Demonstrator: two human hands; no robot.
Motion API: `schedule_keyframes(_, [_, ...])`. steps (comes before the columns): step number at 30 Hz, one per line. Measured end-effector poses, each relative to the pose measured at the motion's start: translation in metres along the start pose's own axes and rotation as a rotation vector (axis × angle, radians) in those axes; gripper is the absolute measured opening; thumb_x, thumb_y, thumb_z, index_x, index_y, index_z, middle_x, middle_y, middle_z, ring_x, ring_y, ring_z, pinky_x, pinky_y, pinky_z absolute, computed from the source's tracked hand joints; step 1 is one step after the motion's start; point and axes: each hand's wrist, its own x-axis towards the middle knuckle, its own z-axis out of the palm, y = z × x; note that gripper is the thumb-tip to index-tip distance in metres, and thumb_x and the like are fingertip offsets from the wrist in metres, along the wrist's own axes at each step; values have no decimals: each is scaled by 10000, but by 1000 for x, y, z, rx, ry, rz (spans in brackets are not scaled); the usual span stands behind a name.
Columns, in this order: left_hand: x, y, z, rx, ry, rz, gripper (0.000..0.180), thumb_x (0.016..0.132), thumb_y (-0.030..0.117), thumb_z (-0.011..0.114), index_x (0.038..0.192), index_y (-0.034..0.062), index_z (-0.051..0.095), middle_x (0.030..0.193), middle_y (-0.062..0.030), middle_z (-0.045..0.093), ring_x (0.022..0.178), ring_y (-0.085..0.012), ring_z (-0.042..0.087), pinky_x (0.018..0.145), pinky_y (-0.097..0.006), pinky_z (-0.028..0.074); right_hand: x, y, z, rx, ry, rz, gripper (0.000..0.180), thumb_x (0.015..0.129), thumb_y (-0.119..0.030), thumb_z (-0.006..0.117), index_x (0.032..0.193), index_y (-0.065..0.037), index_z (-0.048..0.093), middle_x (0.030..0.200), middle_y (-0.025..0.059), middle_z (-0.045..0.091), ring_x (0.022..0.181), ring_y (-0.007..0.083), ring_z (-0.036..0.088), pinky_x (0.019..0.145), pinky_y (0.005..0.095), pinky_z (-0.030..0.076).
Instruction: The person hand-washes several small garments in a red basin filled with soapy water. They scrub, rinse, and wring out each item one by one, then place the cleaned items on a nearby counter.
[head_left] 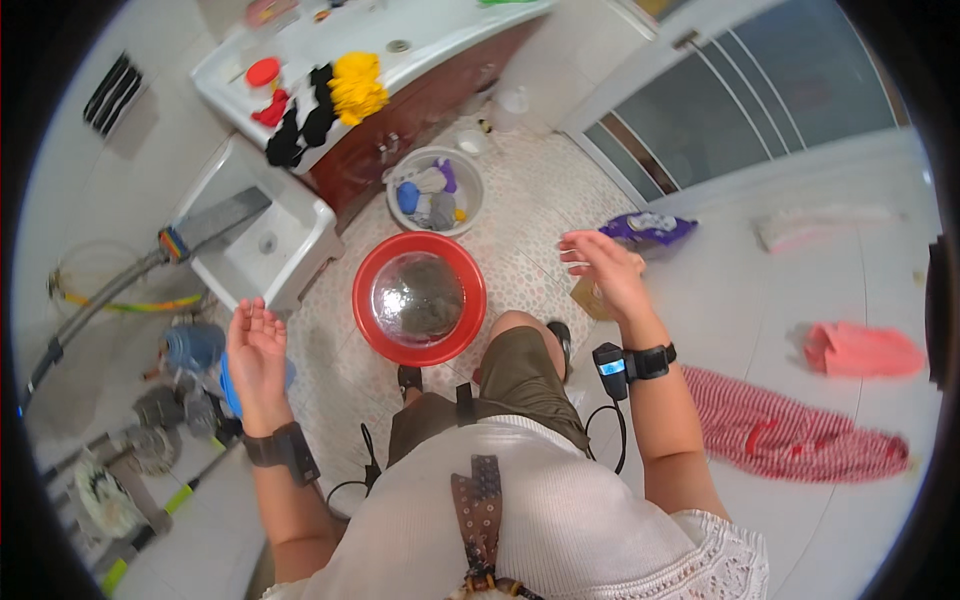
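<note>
Both of my hands are raised and empty, held wide apart on either side of a red basin on the floor. My left hand has its palm turned up and its fingers stretched out, near the white floor sink. My right hand is open with loosely bent fingers, in front of a purple package. Inside the red basin, water reflects the light over a dark grey cloth. Just beyond it stands a pale basin holding several socks or small cloths in blue, grey and purple.
A white mop sink with a grey hose stands at left. Black and yellow cloths hang over the washbasin counter. Mops and bottles crowd the lower left. A red striped cloth hangs at right, near a glass door.
</note>
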Motion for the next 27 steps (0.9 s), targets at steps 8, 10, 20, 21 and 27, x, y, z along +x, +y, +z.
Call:
schedule_keyframes(8, [2,-109,-75,-242,496,136,352,981,331,492,1224,76,474,1150,-77,571,949,-189,569,847,-358,480,153,181,103,-564,-738,197,391,946,-275,547,1248,-27,576,1141,122,640,1047,208,595,890,303,465])
schedule_keyframes(10, [11,-158,-104,-345,649,132,356,989,338,472,1234,79,467,1148,-86,567,951,-202,568,867,-374,475,178,257,126,-645,-857,191,434,946,-270,539,1297,-15,534,1213,173,616,1120,270,584,948,329,449])
schedule_keyframes(20, [129,-518,-278,-465,989,-280,415,982,406,442,1280,117,460,1218,-98,501,1108,-258,490,982,-466,416,283,600,192,-1018,-1178,-28,441,936,-207,486,1341,-33,486,1306,251,528,1194,413,494,1021,398,400])
schedule_keyframes(21, [142,-540,-296,-434,927,-323,450,981,432,441,1306,120,442,1250,-105,493,1137,-274,486,1007,-467,398,286,624,200,-1068,-1174,-38,459,934,-210,491,1368,-63,459,1359,242,470,1231,418,455,1031,428,387])
schedule_keyframes(27, [211,-622,-362,1030,873,-301,590,924,454,537,1353,75,394,1419,-250,347,1257,-413,413,956,-529,407,285,716,217,-1529,-1257,-166,604,908,-157,535,1471,-211,323,1577,132,96,1392,432,195,1058,627,279])
